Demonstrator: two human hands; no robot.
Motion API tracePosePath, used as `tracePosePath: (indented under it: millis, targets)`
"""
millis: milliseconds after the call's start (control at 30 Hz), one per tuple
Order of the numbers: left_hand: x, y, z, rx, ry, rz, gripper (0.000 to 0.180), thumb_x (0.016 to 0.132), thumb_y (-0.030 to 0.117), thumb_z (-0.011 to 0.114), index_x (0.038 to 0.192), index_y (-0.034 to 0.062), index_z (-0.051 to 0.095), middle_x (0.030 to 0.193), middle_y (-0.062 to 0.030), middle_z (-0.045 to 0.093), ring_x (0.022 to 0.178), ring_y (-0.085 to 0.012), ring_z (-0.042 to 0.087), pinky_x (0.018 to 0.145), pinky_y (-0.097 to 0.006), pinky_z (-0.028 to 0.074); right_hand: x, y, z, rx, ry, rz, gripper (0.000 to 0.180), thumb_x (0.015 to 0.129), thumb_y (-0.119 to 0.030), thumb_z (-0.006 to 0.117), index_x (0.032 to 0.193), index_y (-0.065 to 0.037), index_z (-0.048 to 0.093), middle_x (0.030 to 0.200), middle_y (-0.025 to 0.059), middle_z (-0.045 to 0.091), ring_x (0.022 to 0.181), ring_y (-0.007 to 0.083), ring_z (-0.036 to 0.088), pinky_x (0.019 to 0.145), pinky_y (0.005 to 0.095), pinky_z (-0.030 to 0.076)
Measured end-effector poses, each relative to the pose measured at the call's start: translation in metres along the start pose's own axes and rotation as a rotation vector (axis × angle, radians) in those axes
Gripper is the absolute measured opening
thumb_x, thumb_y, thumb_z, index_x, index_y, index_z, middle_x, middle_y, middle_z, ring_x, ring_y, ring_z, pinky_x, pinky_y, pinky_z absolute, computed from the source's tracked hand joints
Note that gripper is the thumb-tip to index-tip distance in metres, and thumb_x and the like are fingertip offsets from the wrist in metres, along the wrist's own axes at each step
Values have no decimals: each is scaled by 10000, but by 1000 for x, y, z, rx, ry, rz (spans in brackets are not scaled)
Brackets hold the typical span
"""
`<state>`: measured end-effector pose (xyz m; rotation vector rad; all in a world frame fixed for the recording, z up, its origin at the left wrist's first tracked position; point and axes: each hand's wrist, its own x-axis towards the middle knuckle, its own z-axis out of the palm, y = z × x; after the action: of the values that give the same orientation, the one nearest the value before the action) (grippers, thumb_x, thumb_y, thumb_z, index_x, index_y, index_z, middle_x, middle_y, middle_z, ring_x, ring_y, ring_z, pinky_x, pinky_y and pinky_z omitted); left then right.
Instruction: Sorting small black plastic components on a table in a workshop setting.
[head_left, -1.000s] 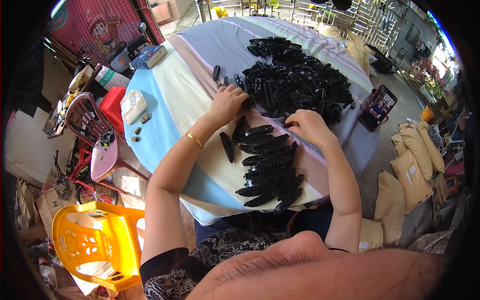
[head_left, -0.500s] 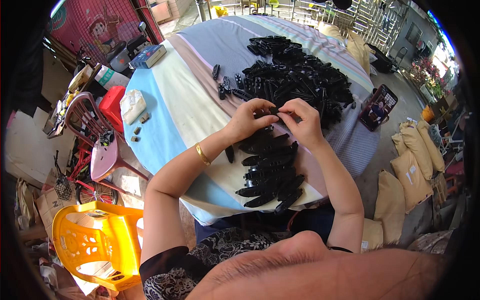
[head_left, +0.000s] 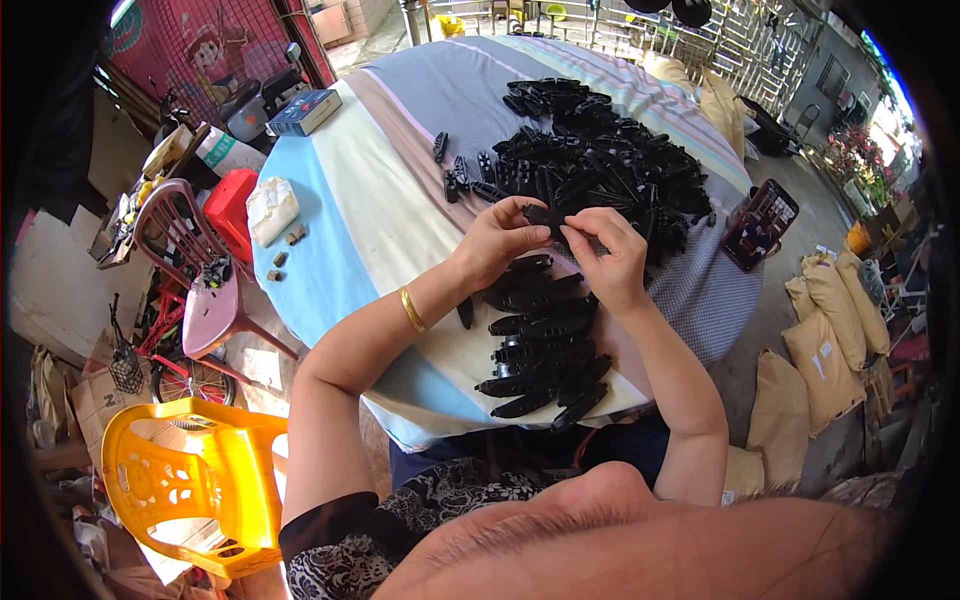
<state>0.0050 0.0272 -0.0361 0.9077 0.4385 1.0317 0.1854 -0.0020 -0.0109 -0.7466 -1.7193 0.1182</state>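
Note:
Above the table, my left hand (head_left: 500, 243) pinches a small black plastic piece (head_left: 543, 216) between thumb and fingers. The fingertips of my right hand (head_left: 612, 258) close on the right side of the same piece, so both hands hold it. Its exact kind cannot be made out. Just beyond my hands lies a large heap of black plastic parts (head_left: 620, 165). Nearer to me, long black pieces with pointed ends (head_left: 545, 328) lie stacked in an overlapping column. Several loose black parts (head_left: 452, 187) rest left of the heap.
A striped cloth covers the round table (head_left: 350, 200). On its left lie a blue box (head_left: 305, 113), a white bag (head_left: 271, 210) and small brown blocks (head_left: 279, 259). A phone (head_left: 760, 225) stands at the right edge. Yellow (head_left: 195, 480) and pink chairs (head_left: 212, 310) stand left; sacks (head_left: 825, 350) lie right.
The black piece in my fingers is tilted differently and more of it shows. My right fingers have shifted slightly down and right. The whole view has moved a little.

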Motion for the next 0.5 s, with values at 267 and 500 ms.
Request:
tracePosePath:
  millis: [267,500]
  targets:
    - [0,-2,4,30,56,31,336,815,-2,643,1129,31,529,1041,-93,626,930,-167,615,868,-297,507,3,-4,-4,-290,-69,-221,96,707,-18,682,791,-46,645,790,45,603,717,223,595,619,320,497]
    - [-6,12,13,313,131,56,381,788,20,681,1130,-25,519,1015,-92,634,900,-133,609,825,-254,503,-1,-9,0,-235,-170,-39,133,748,-55,663,876,-37,633,883,58,607,811,229,599,704,329,493]
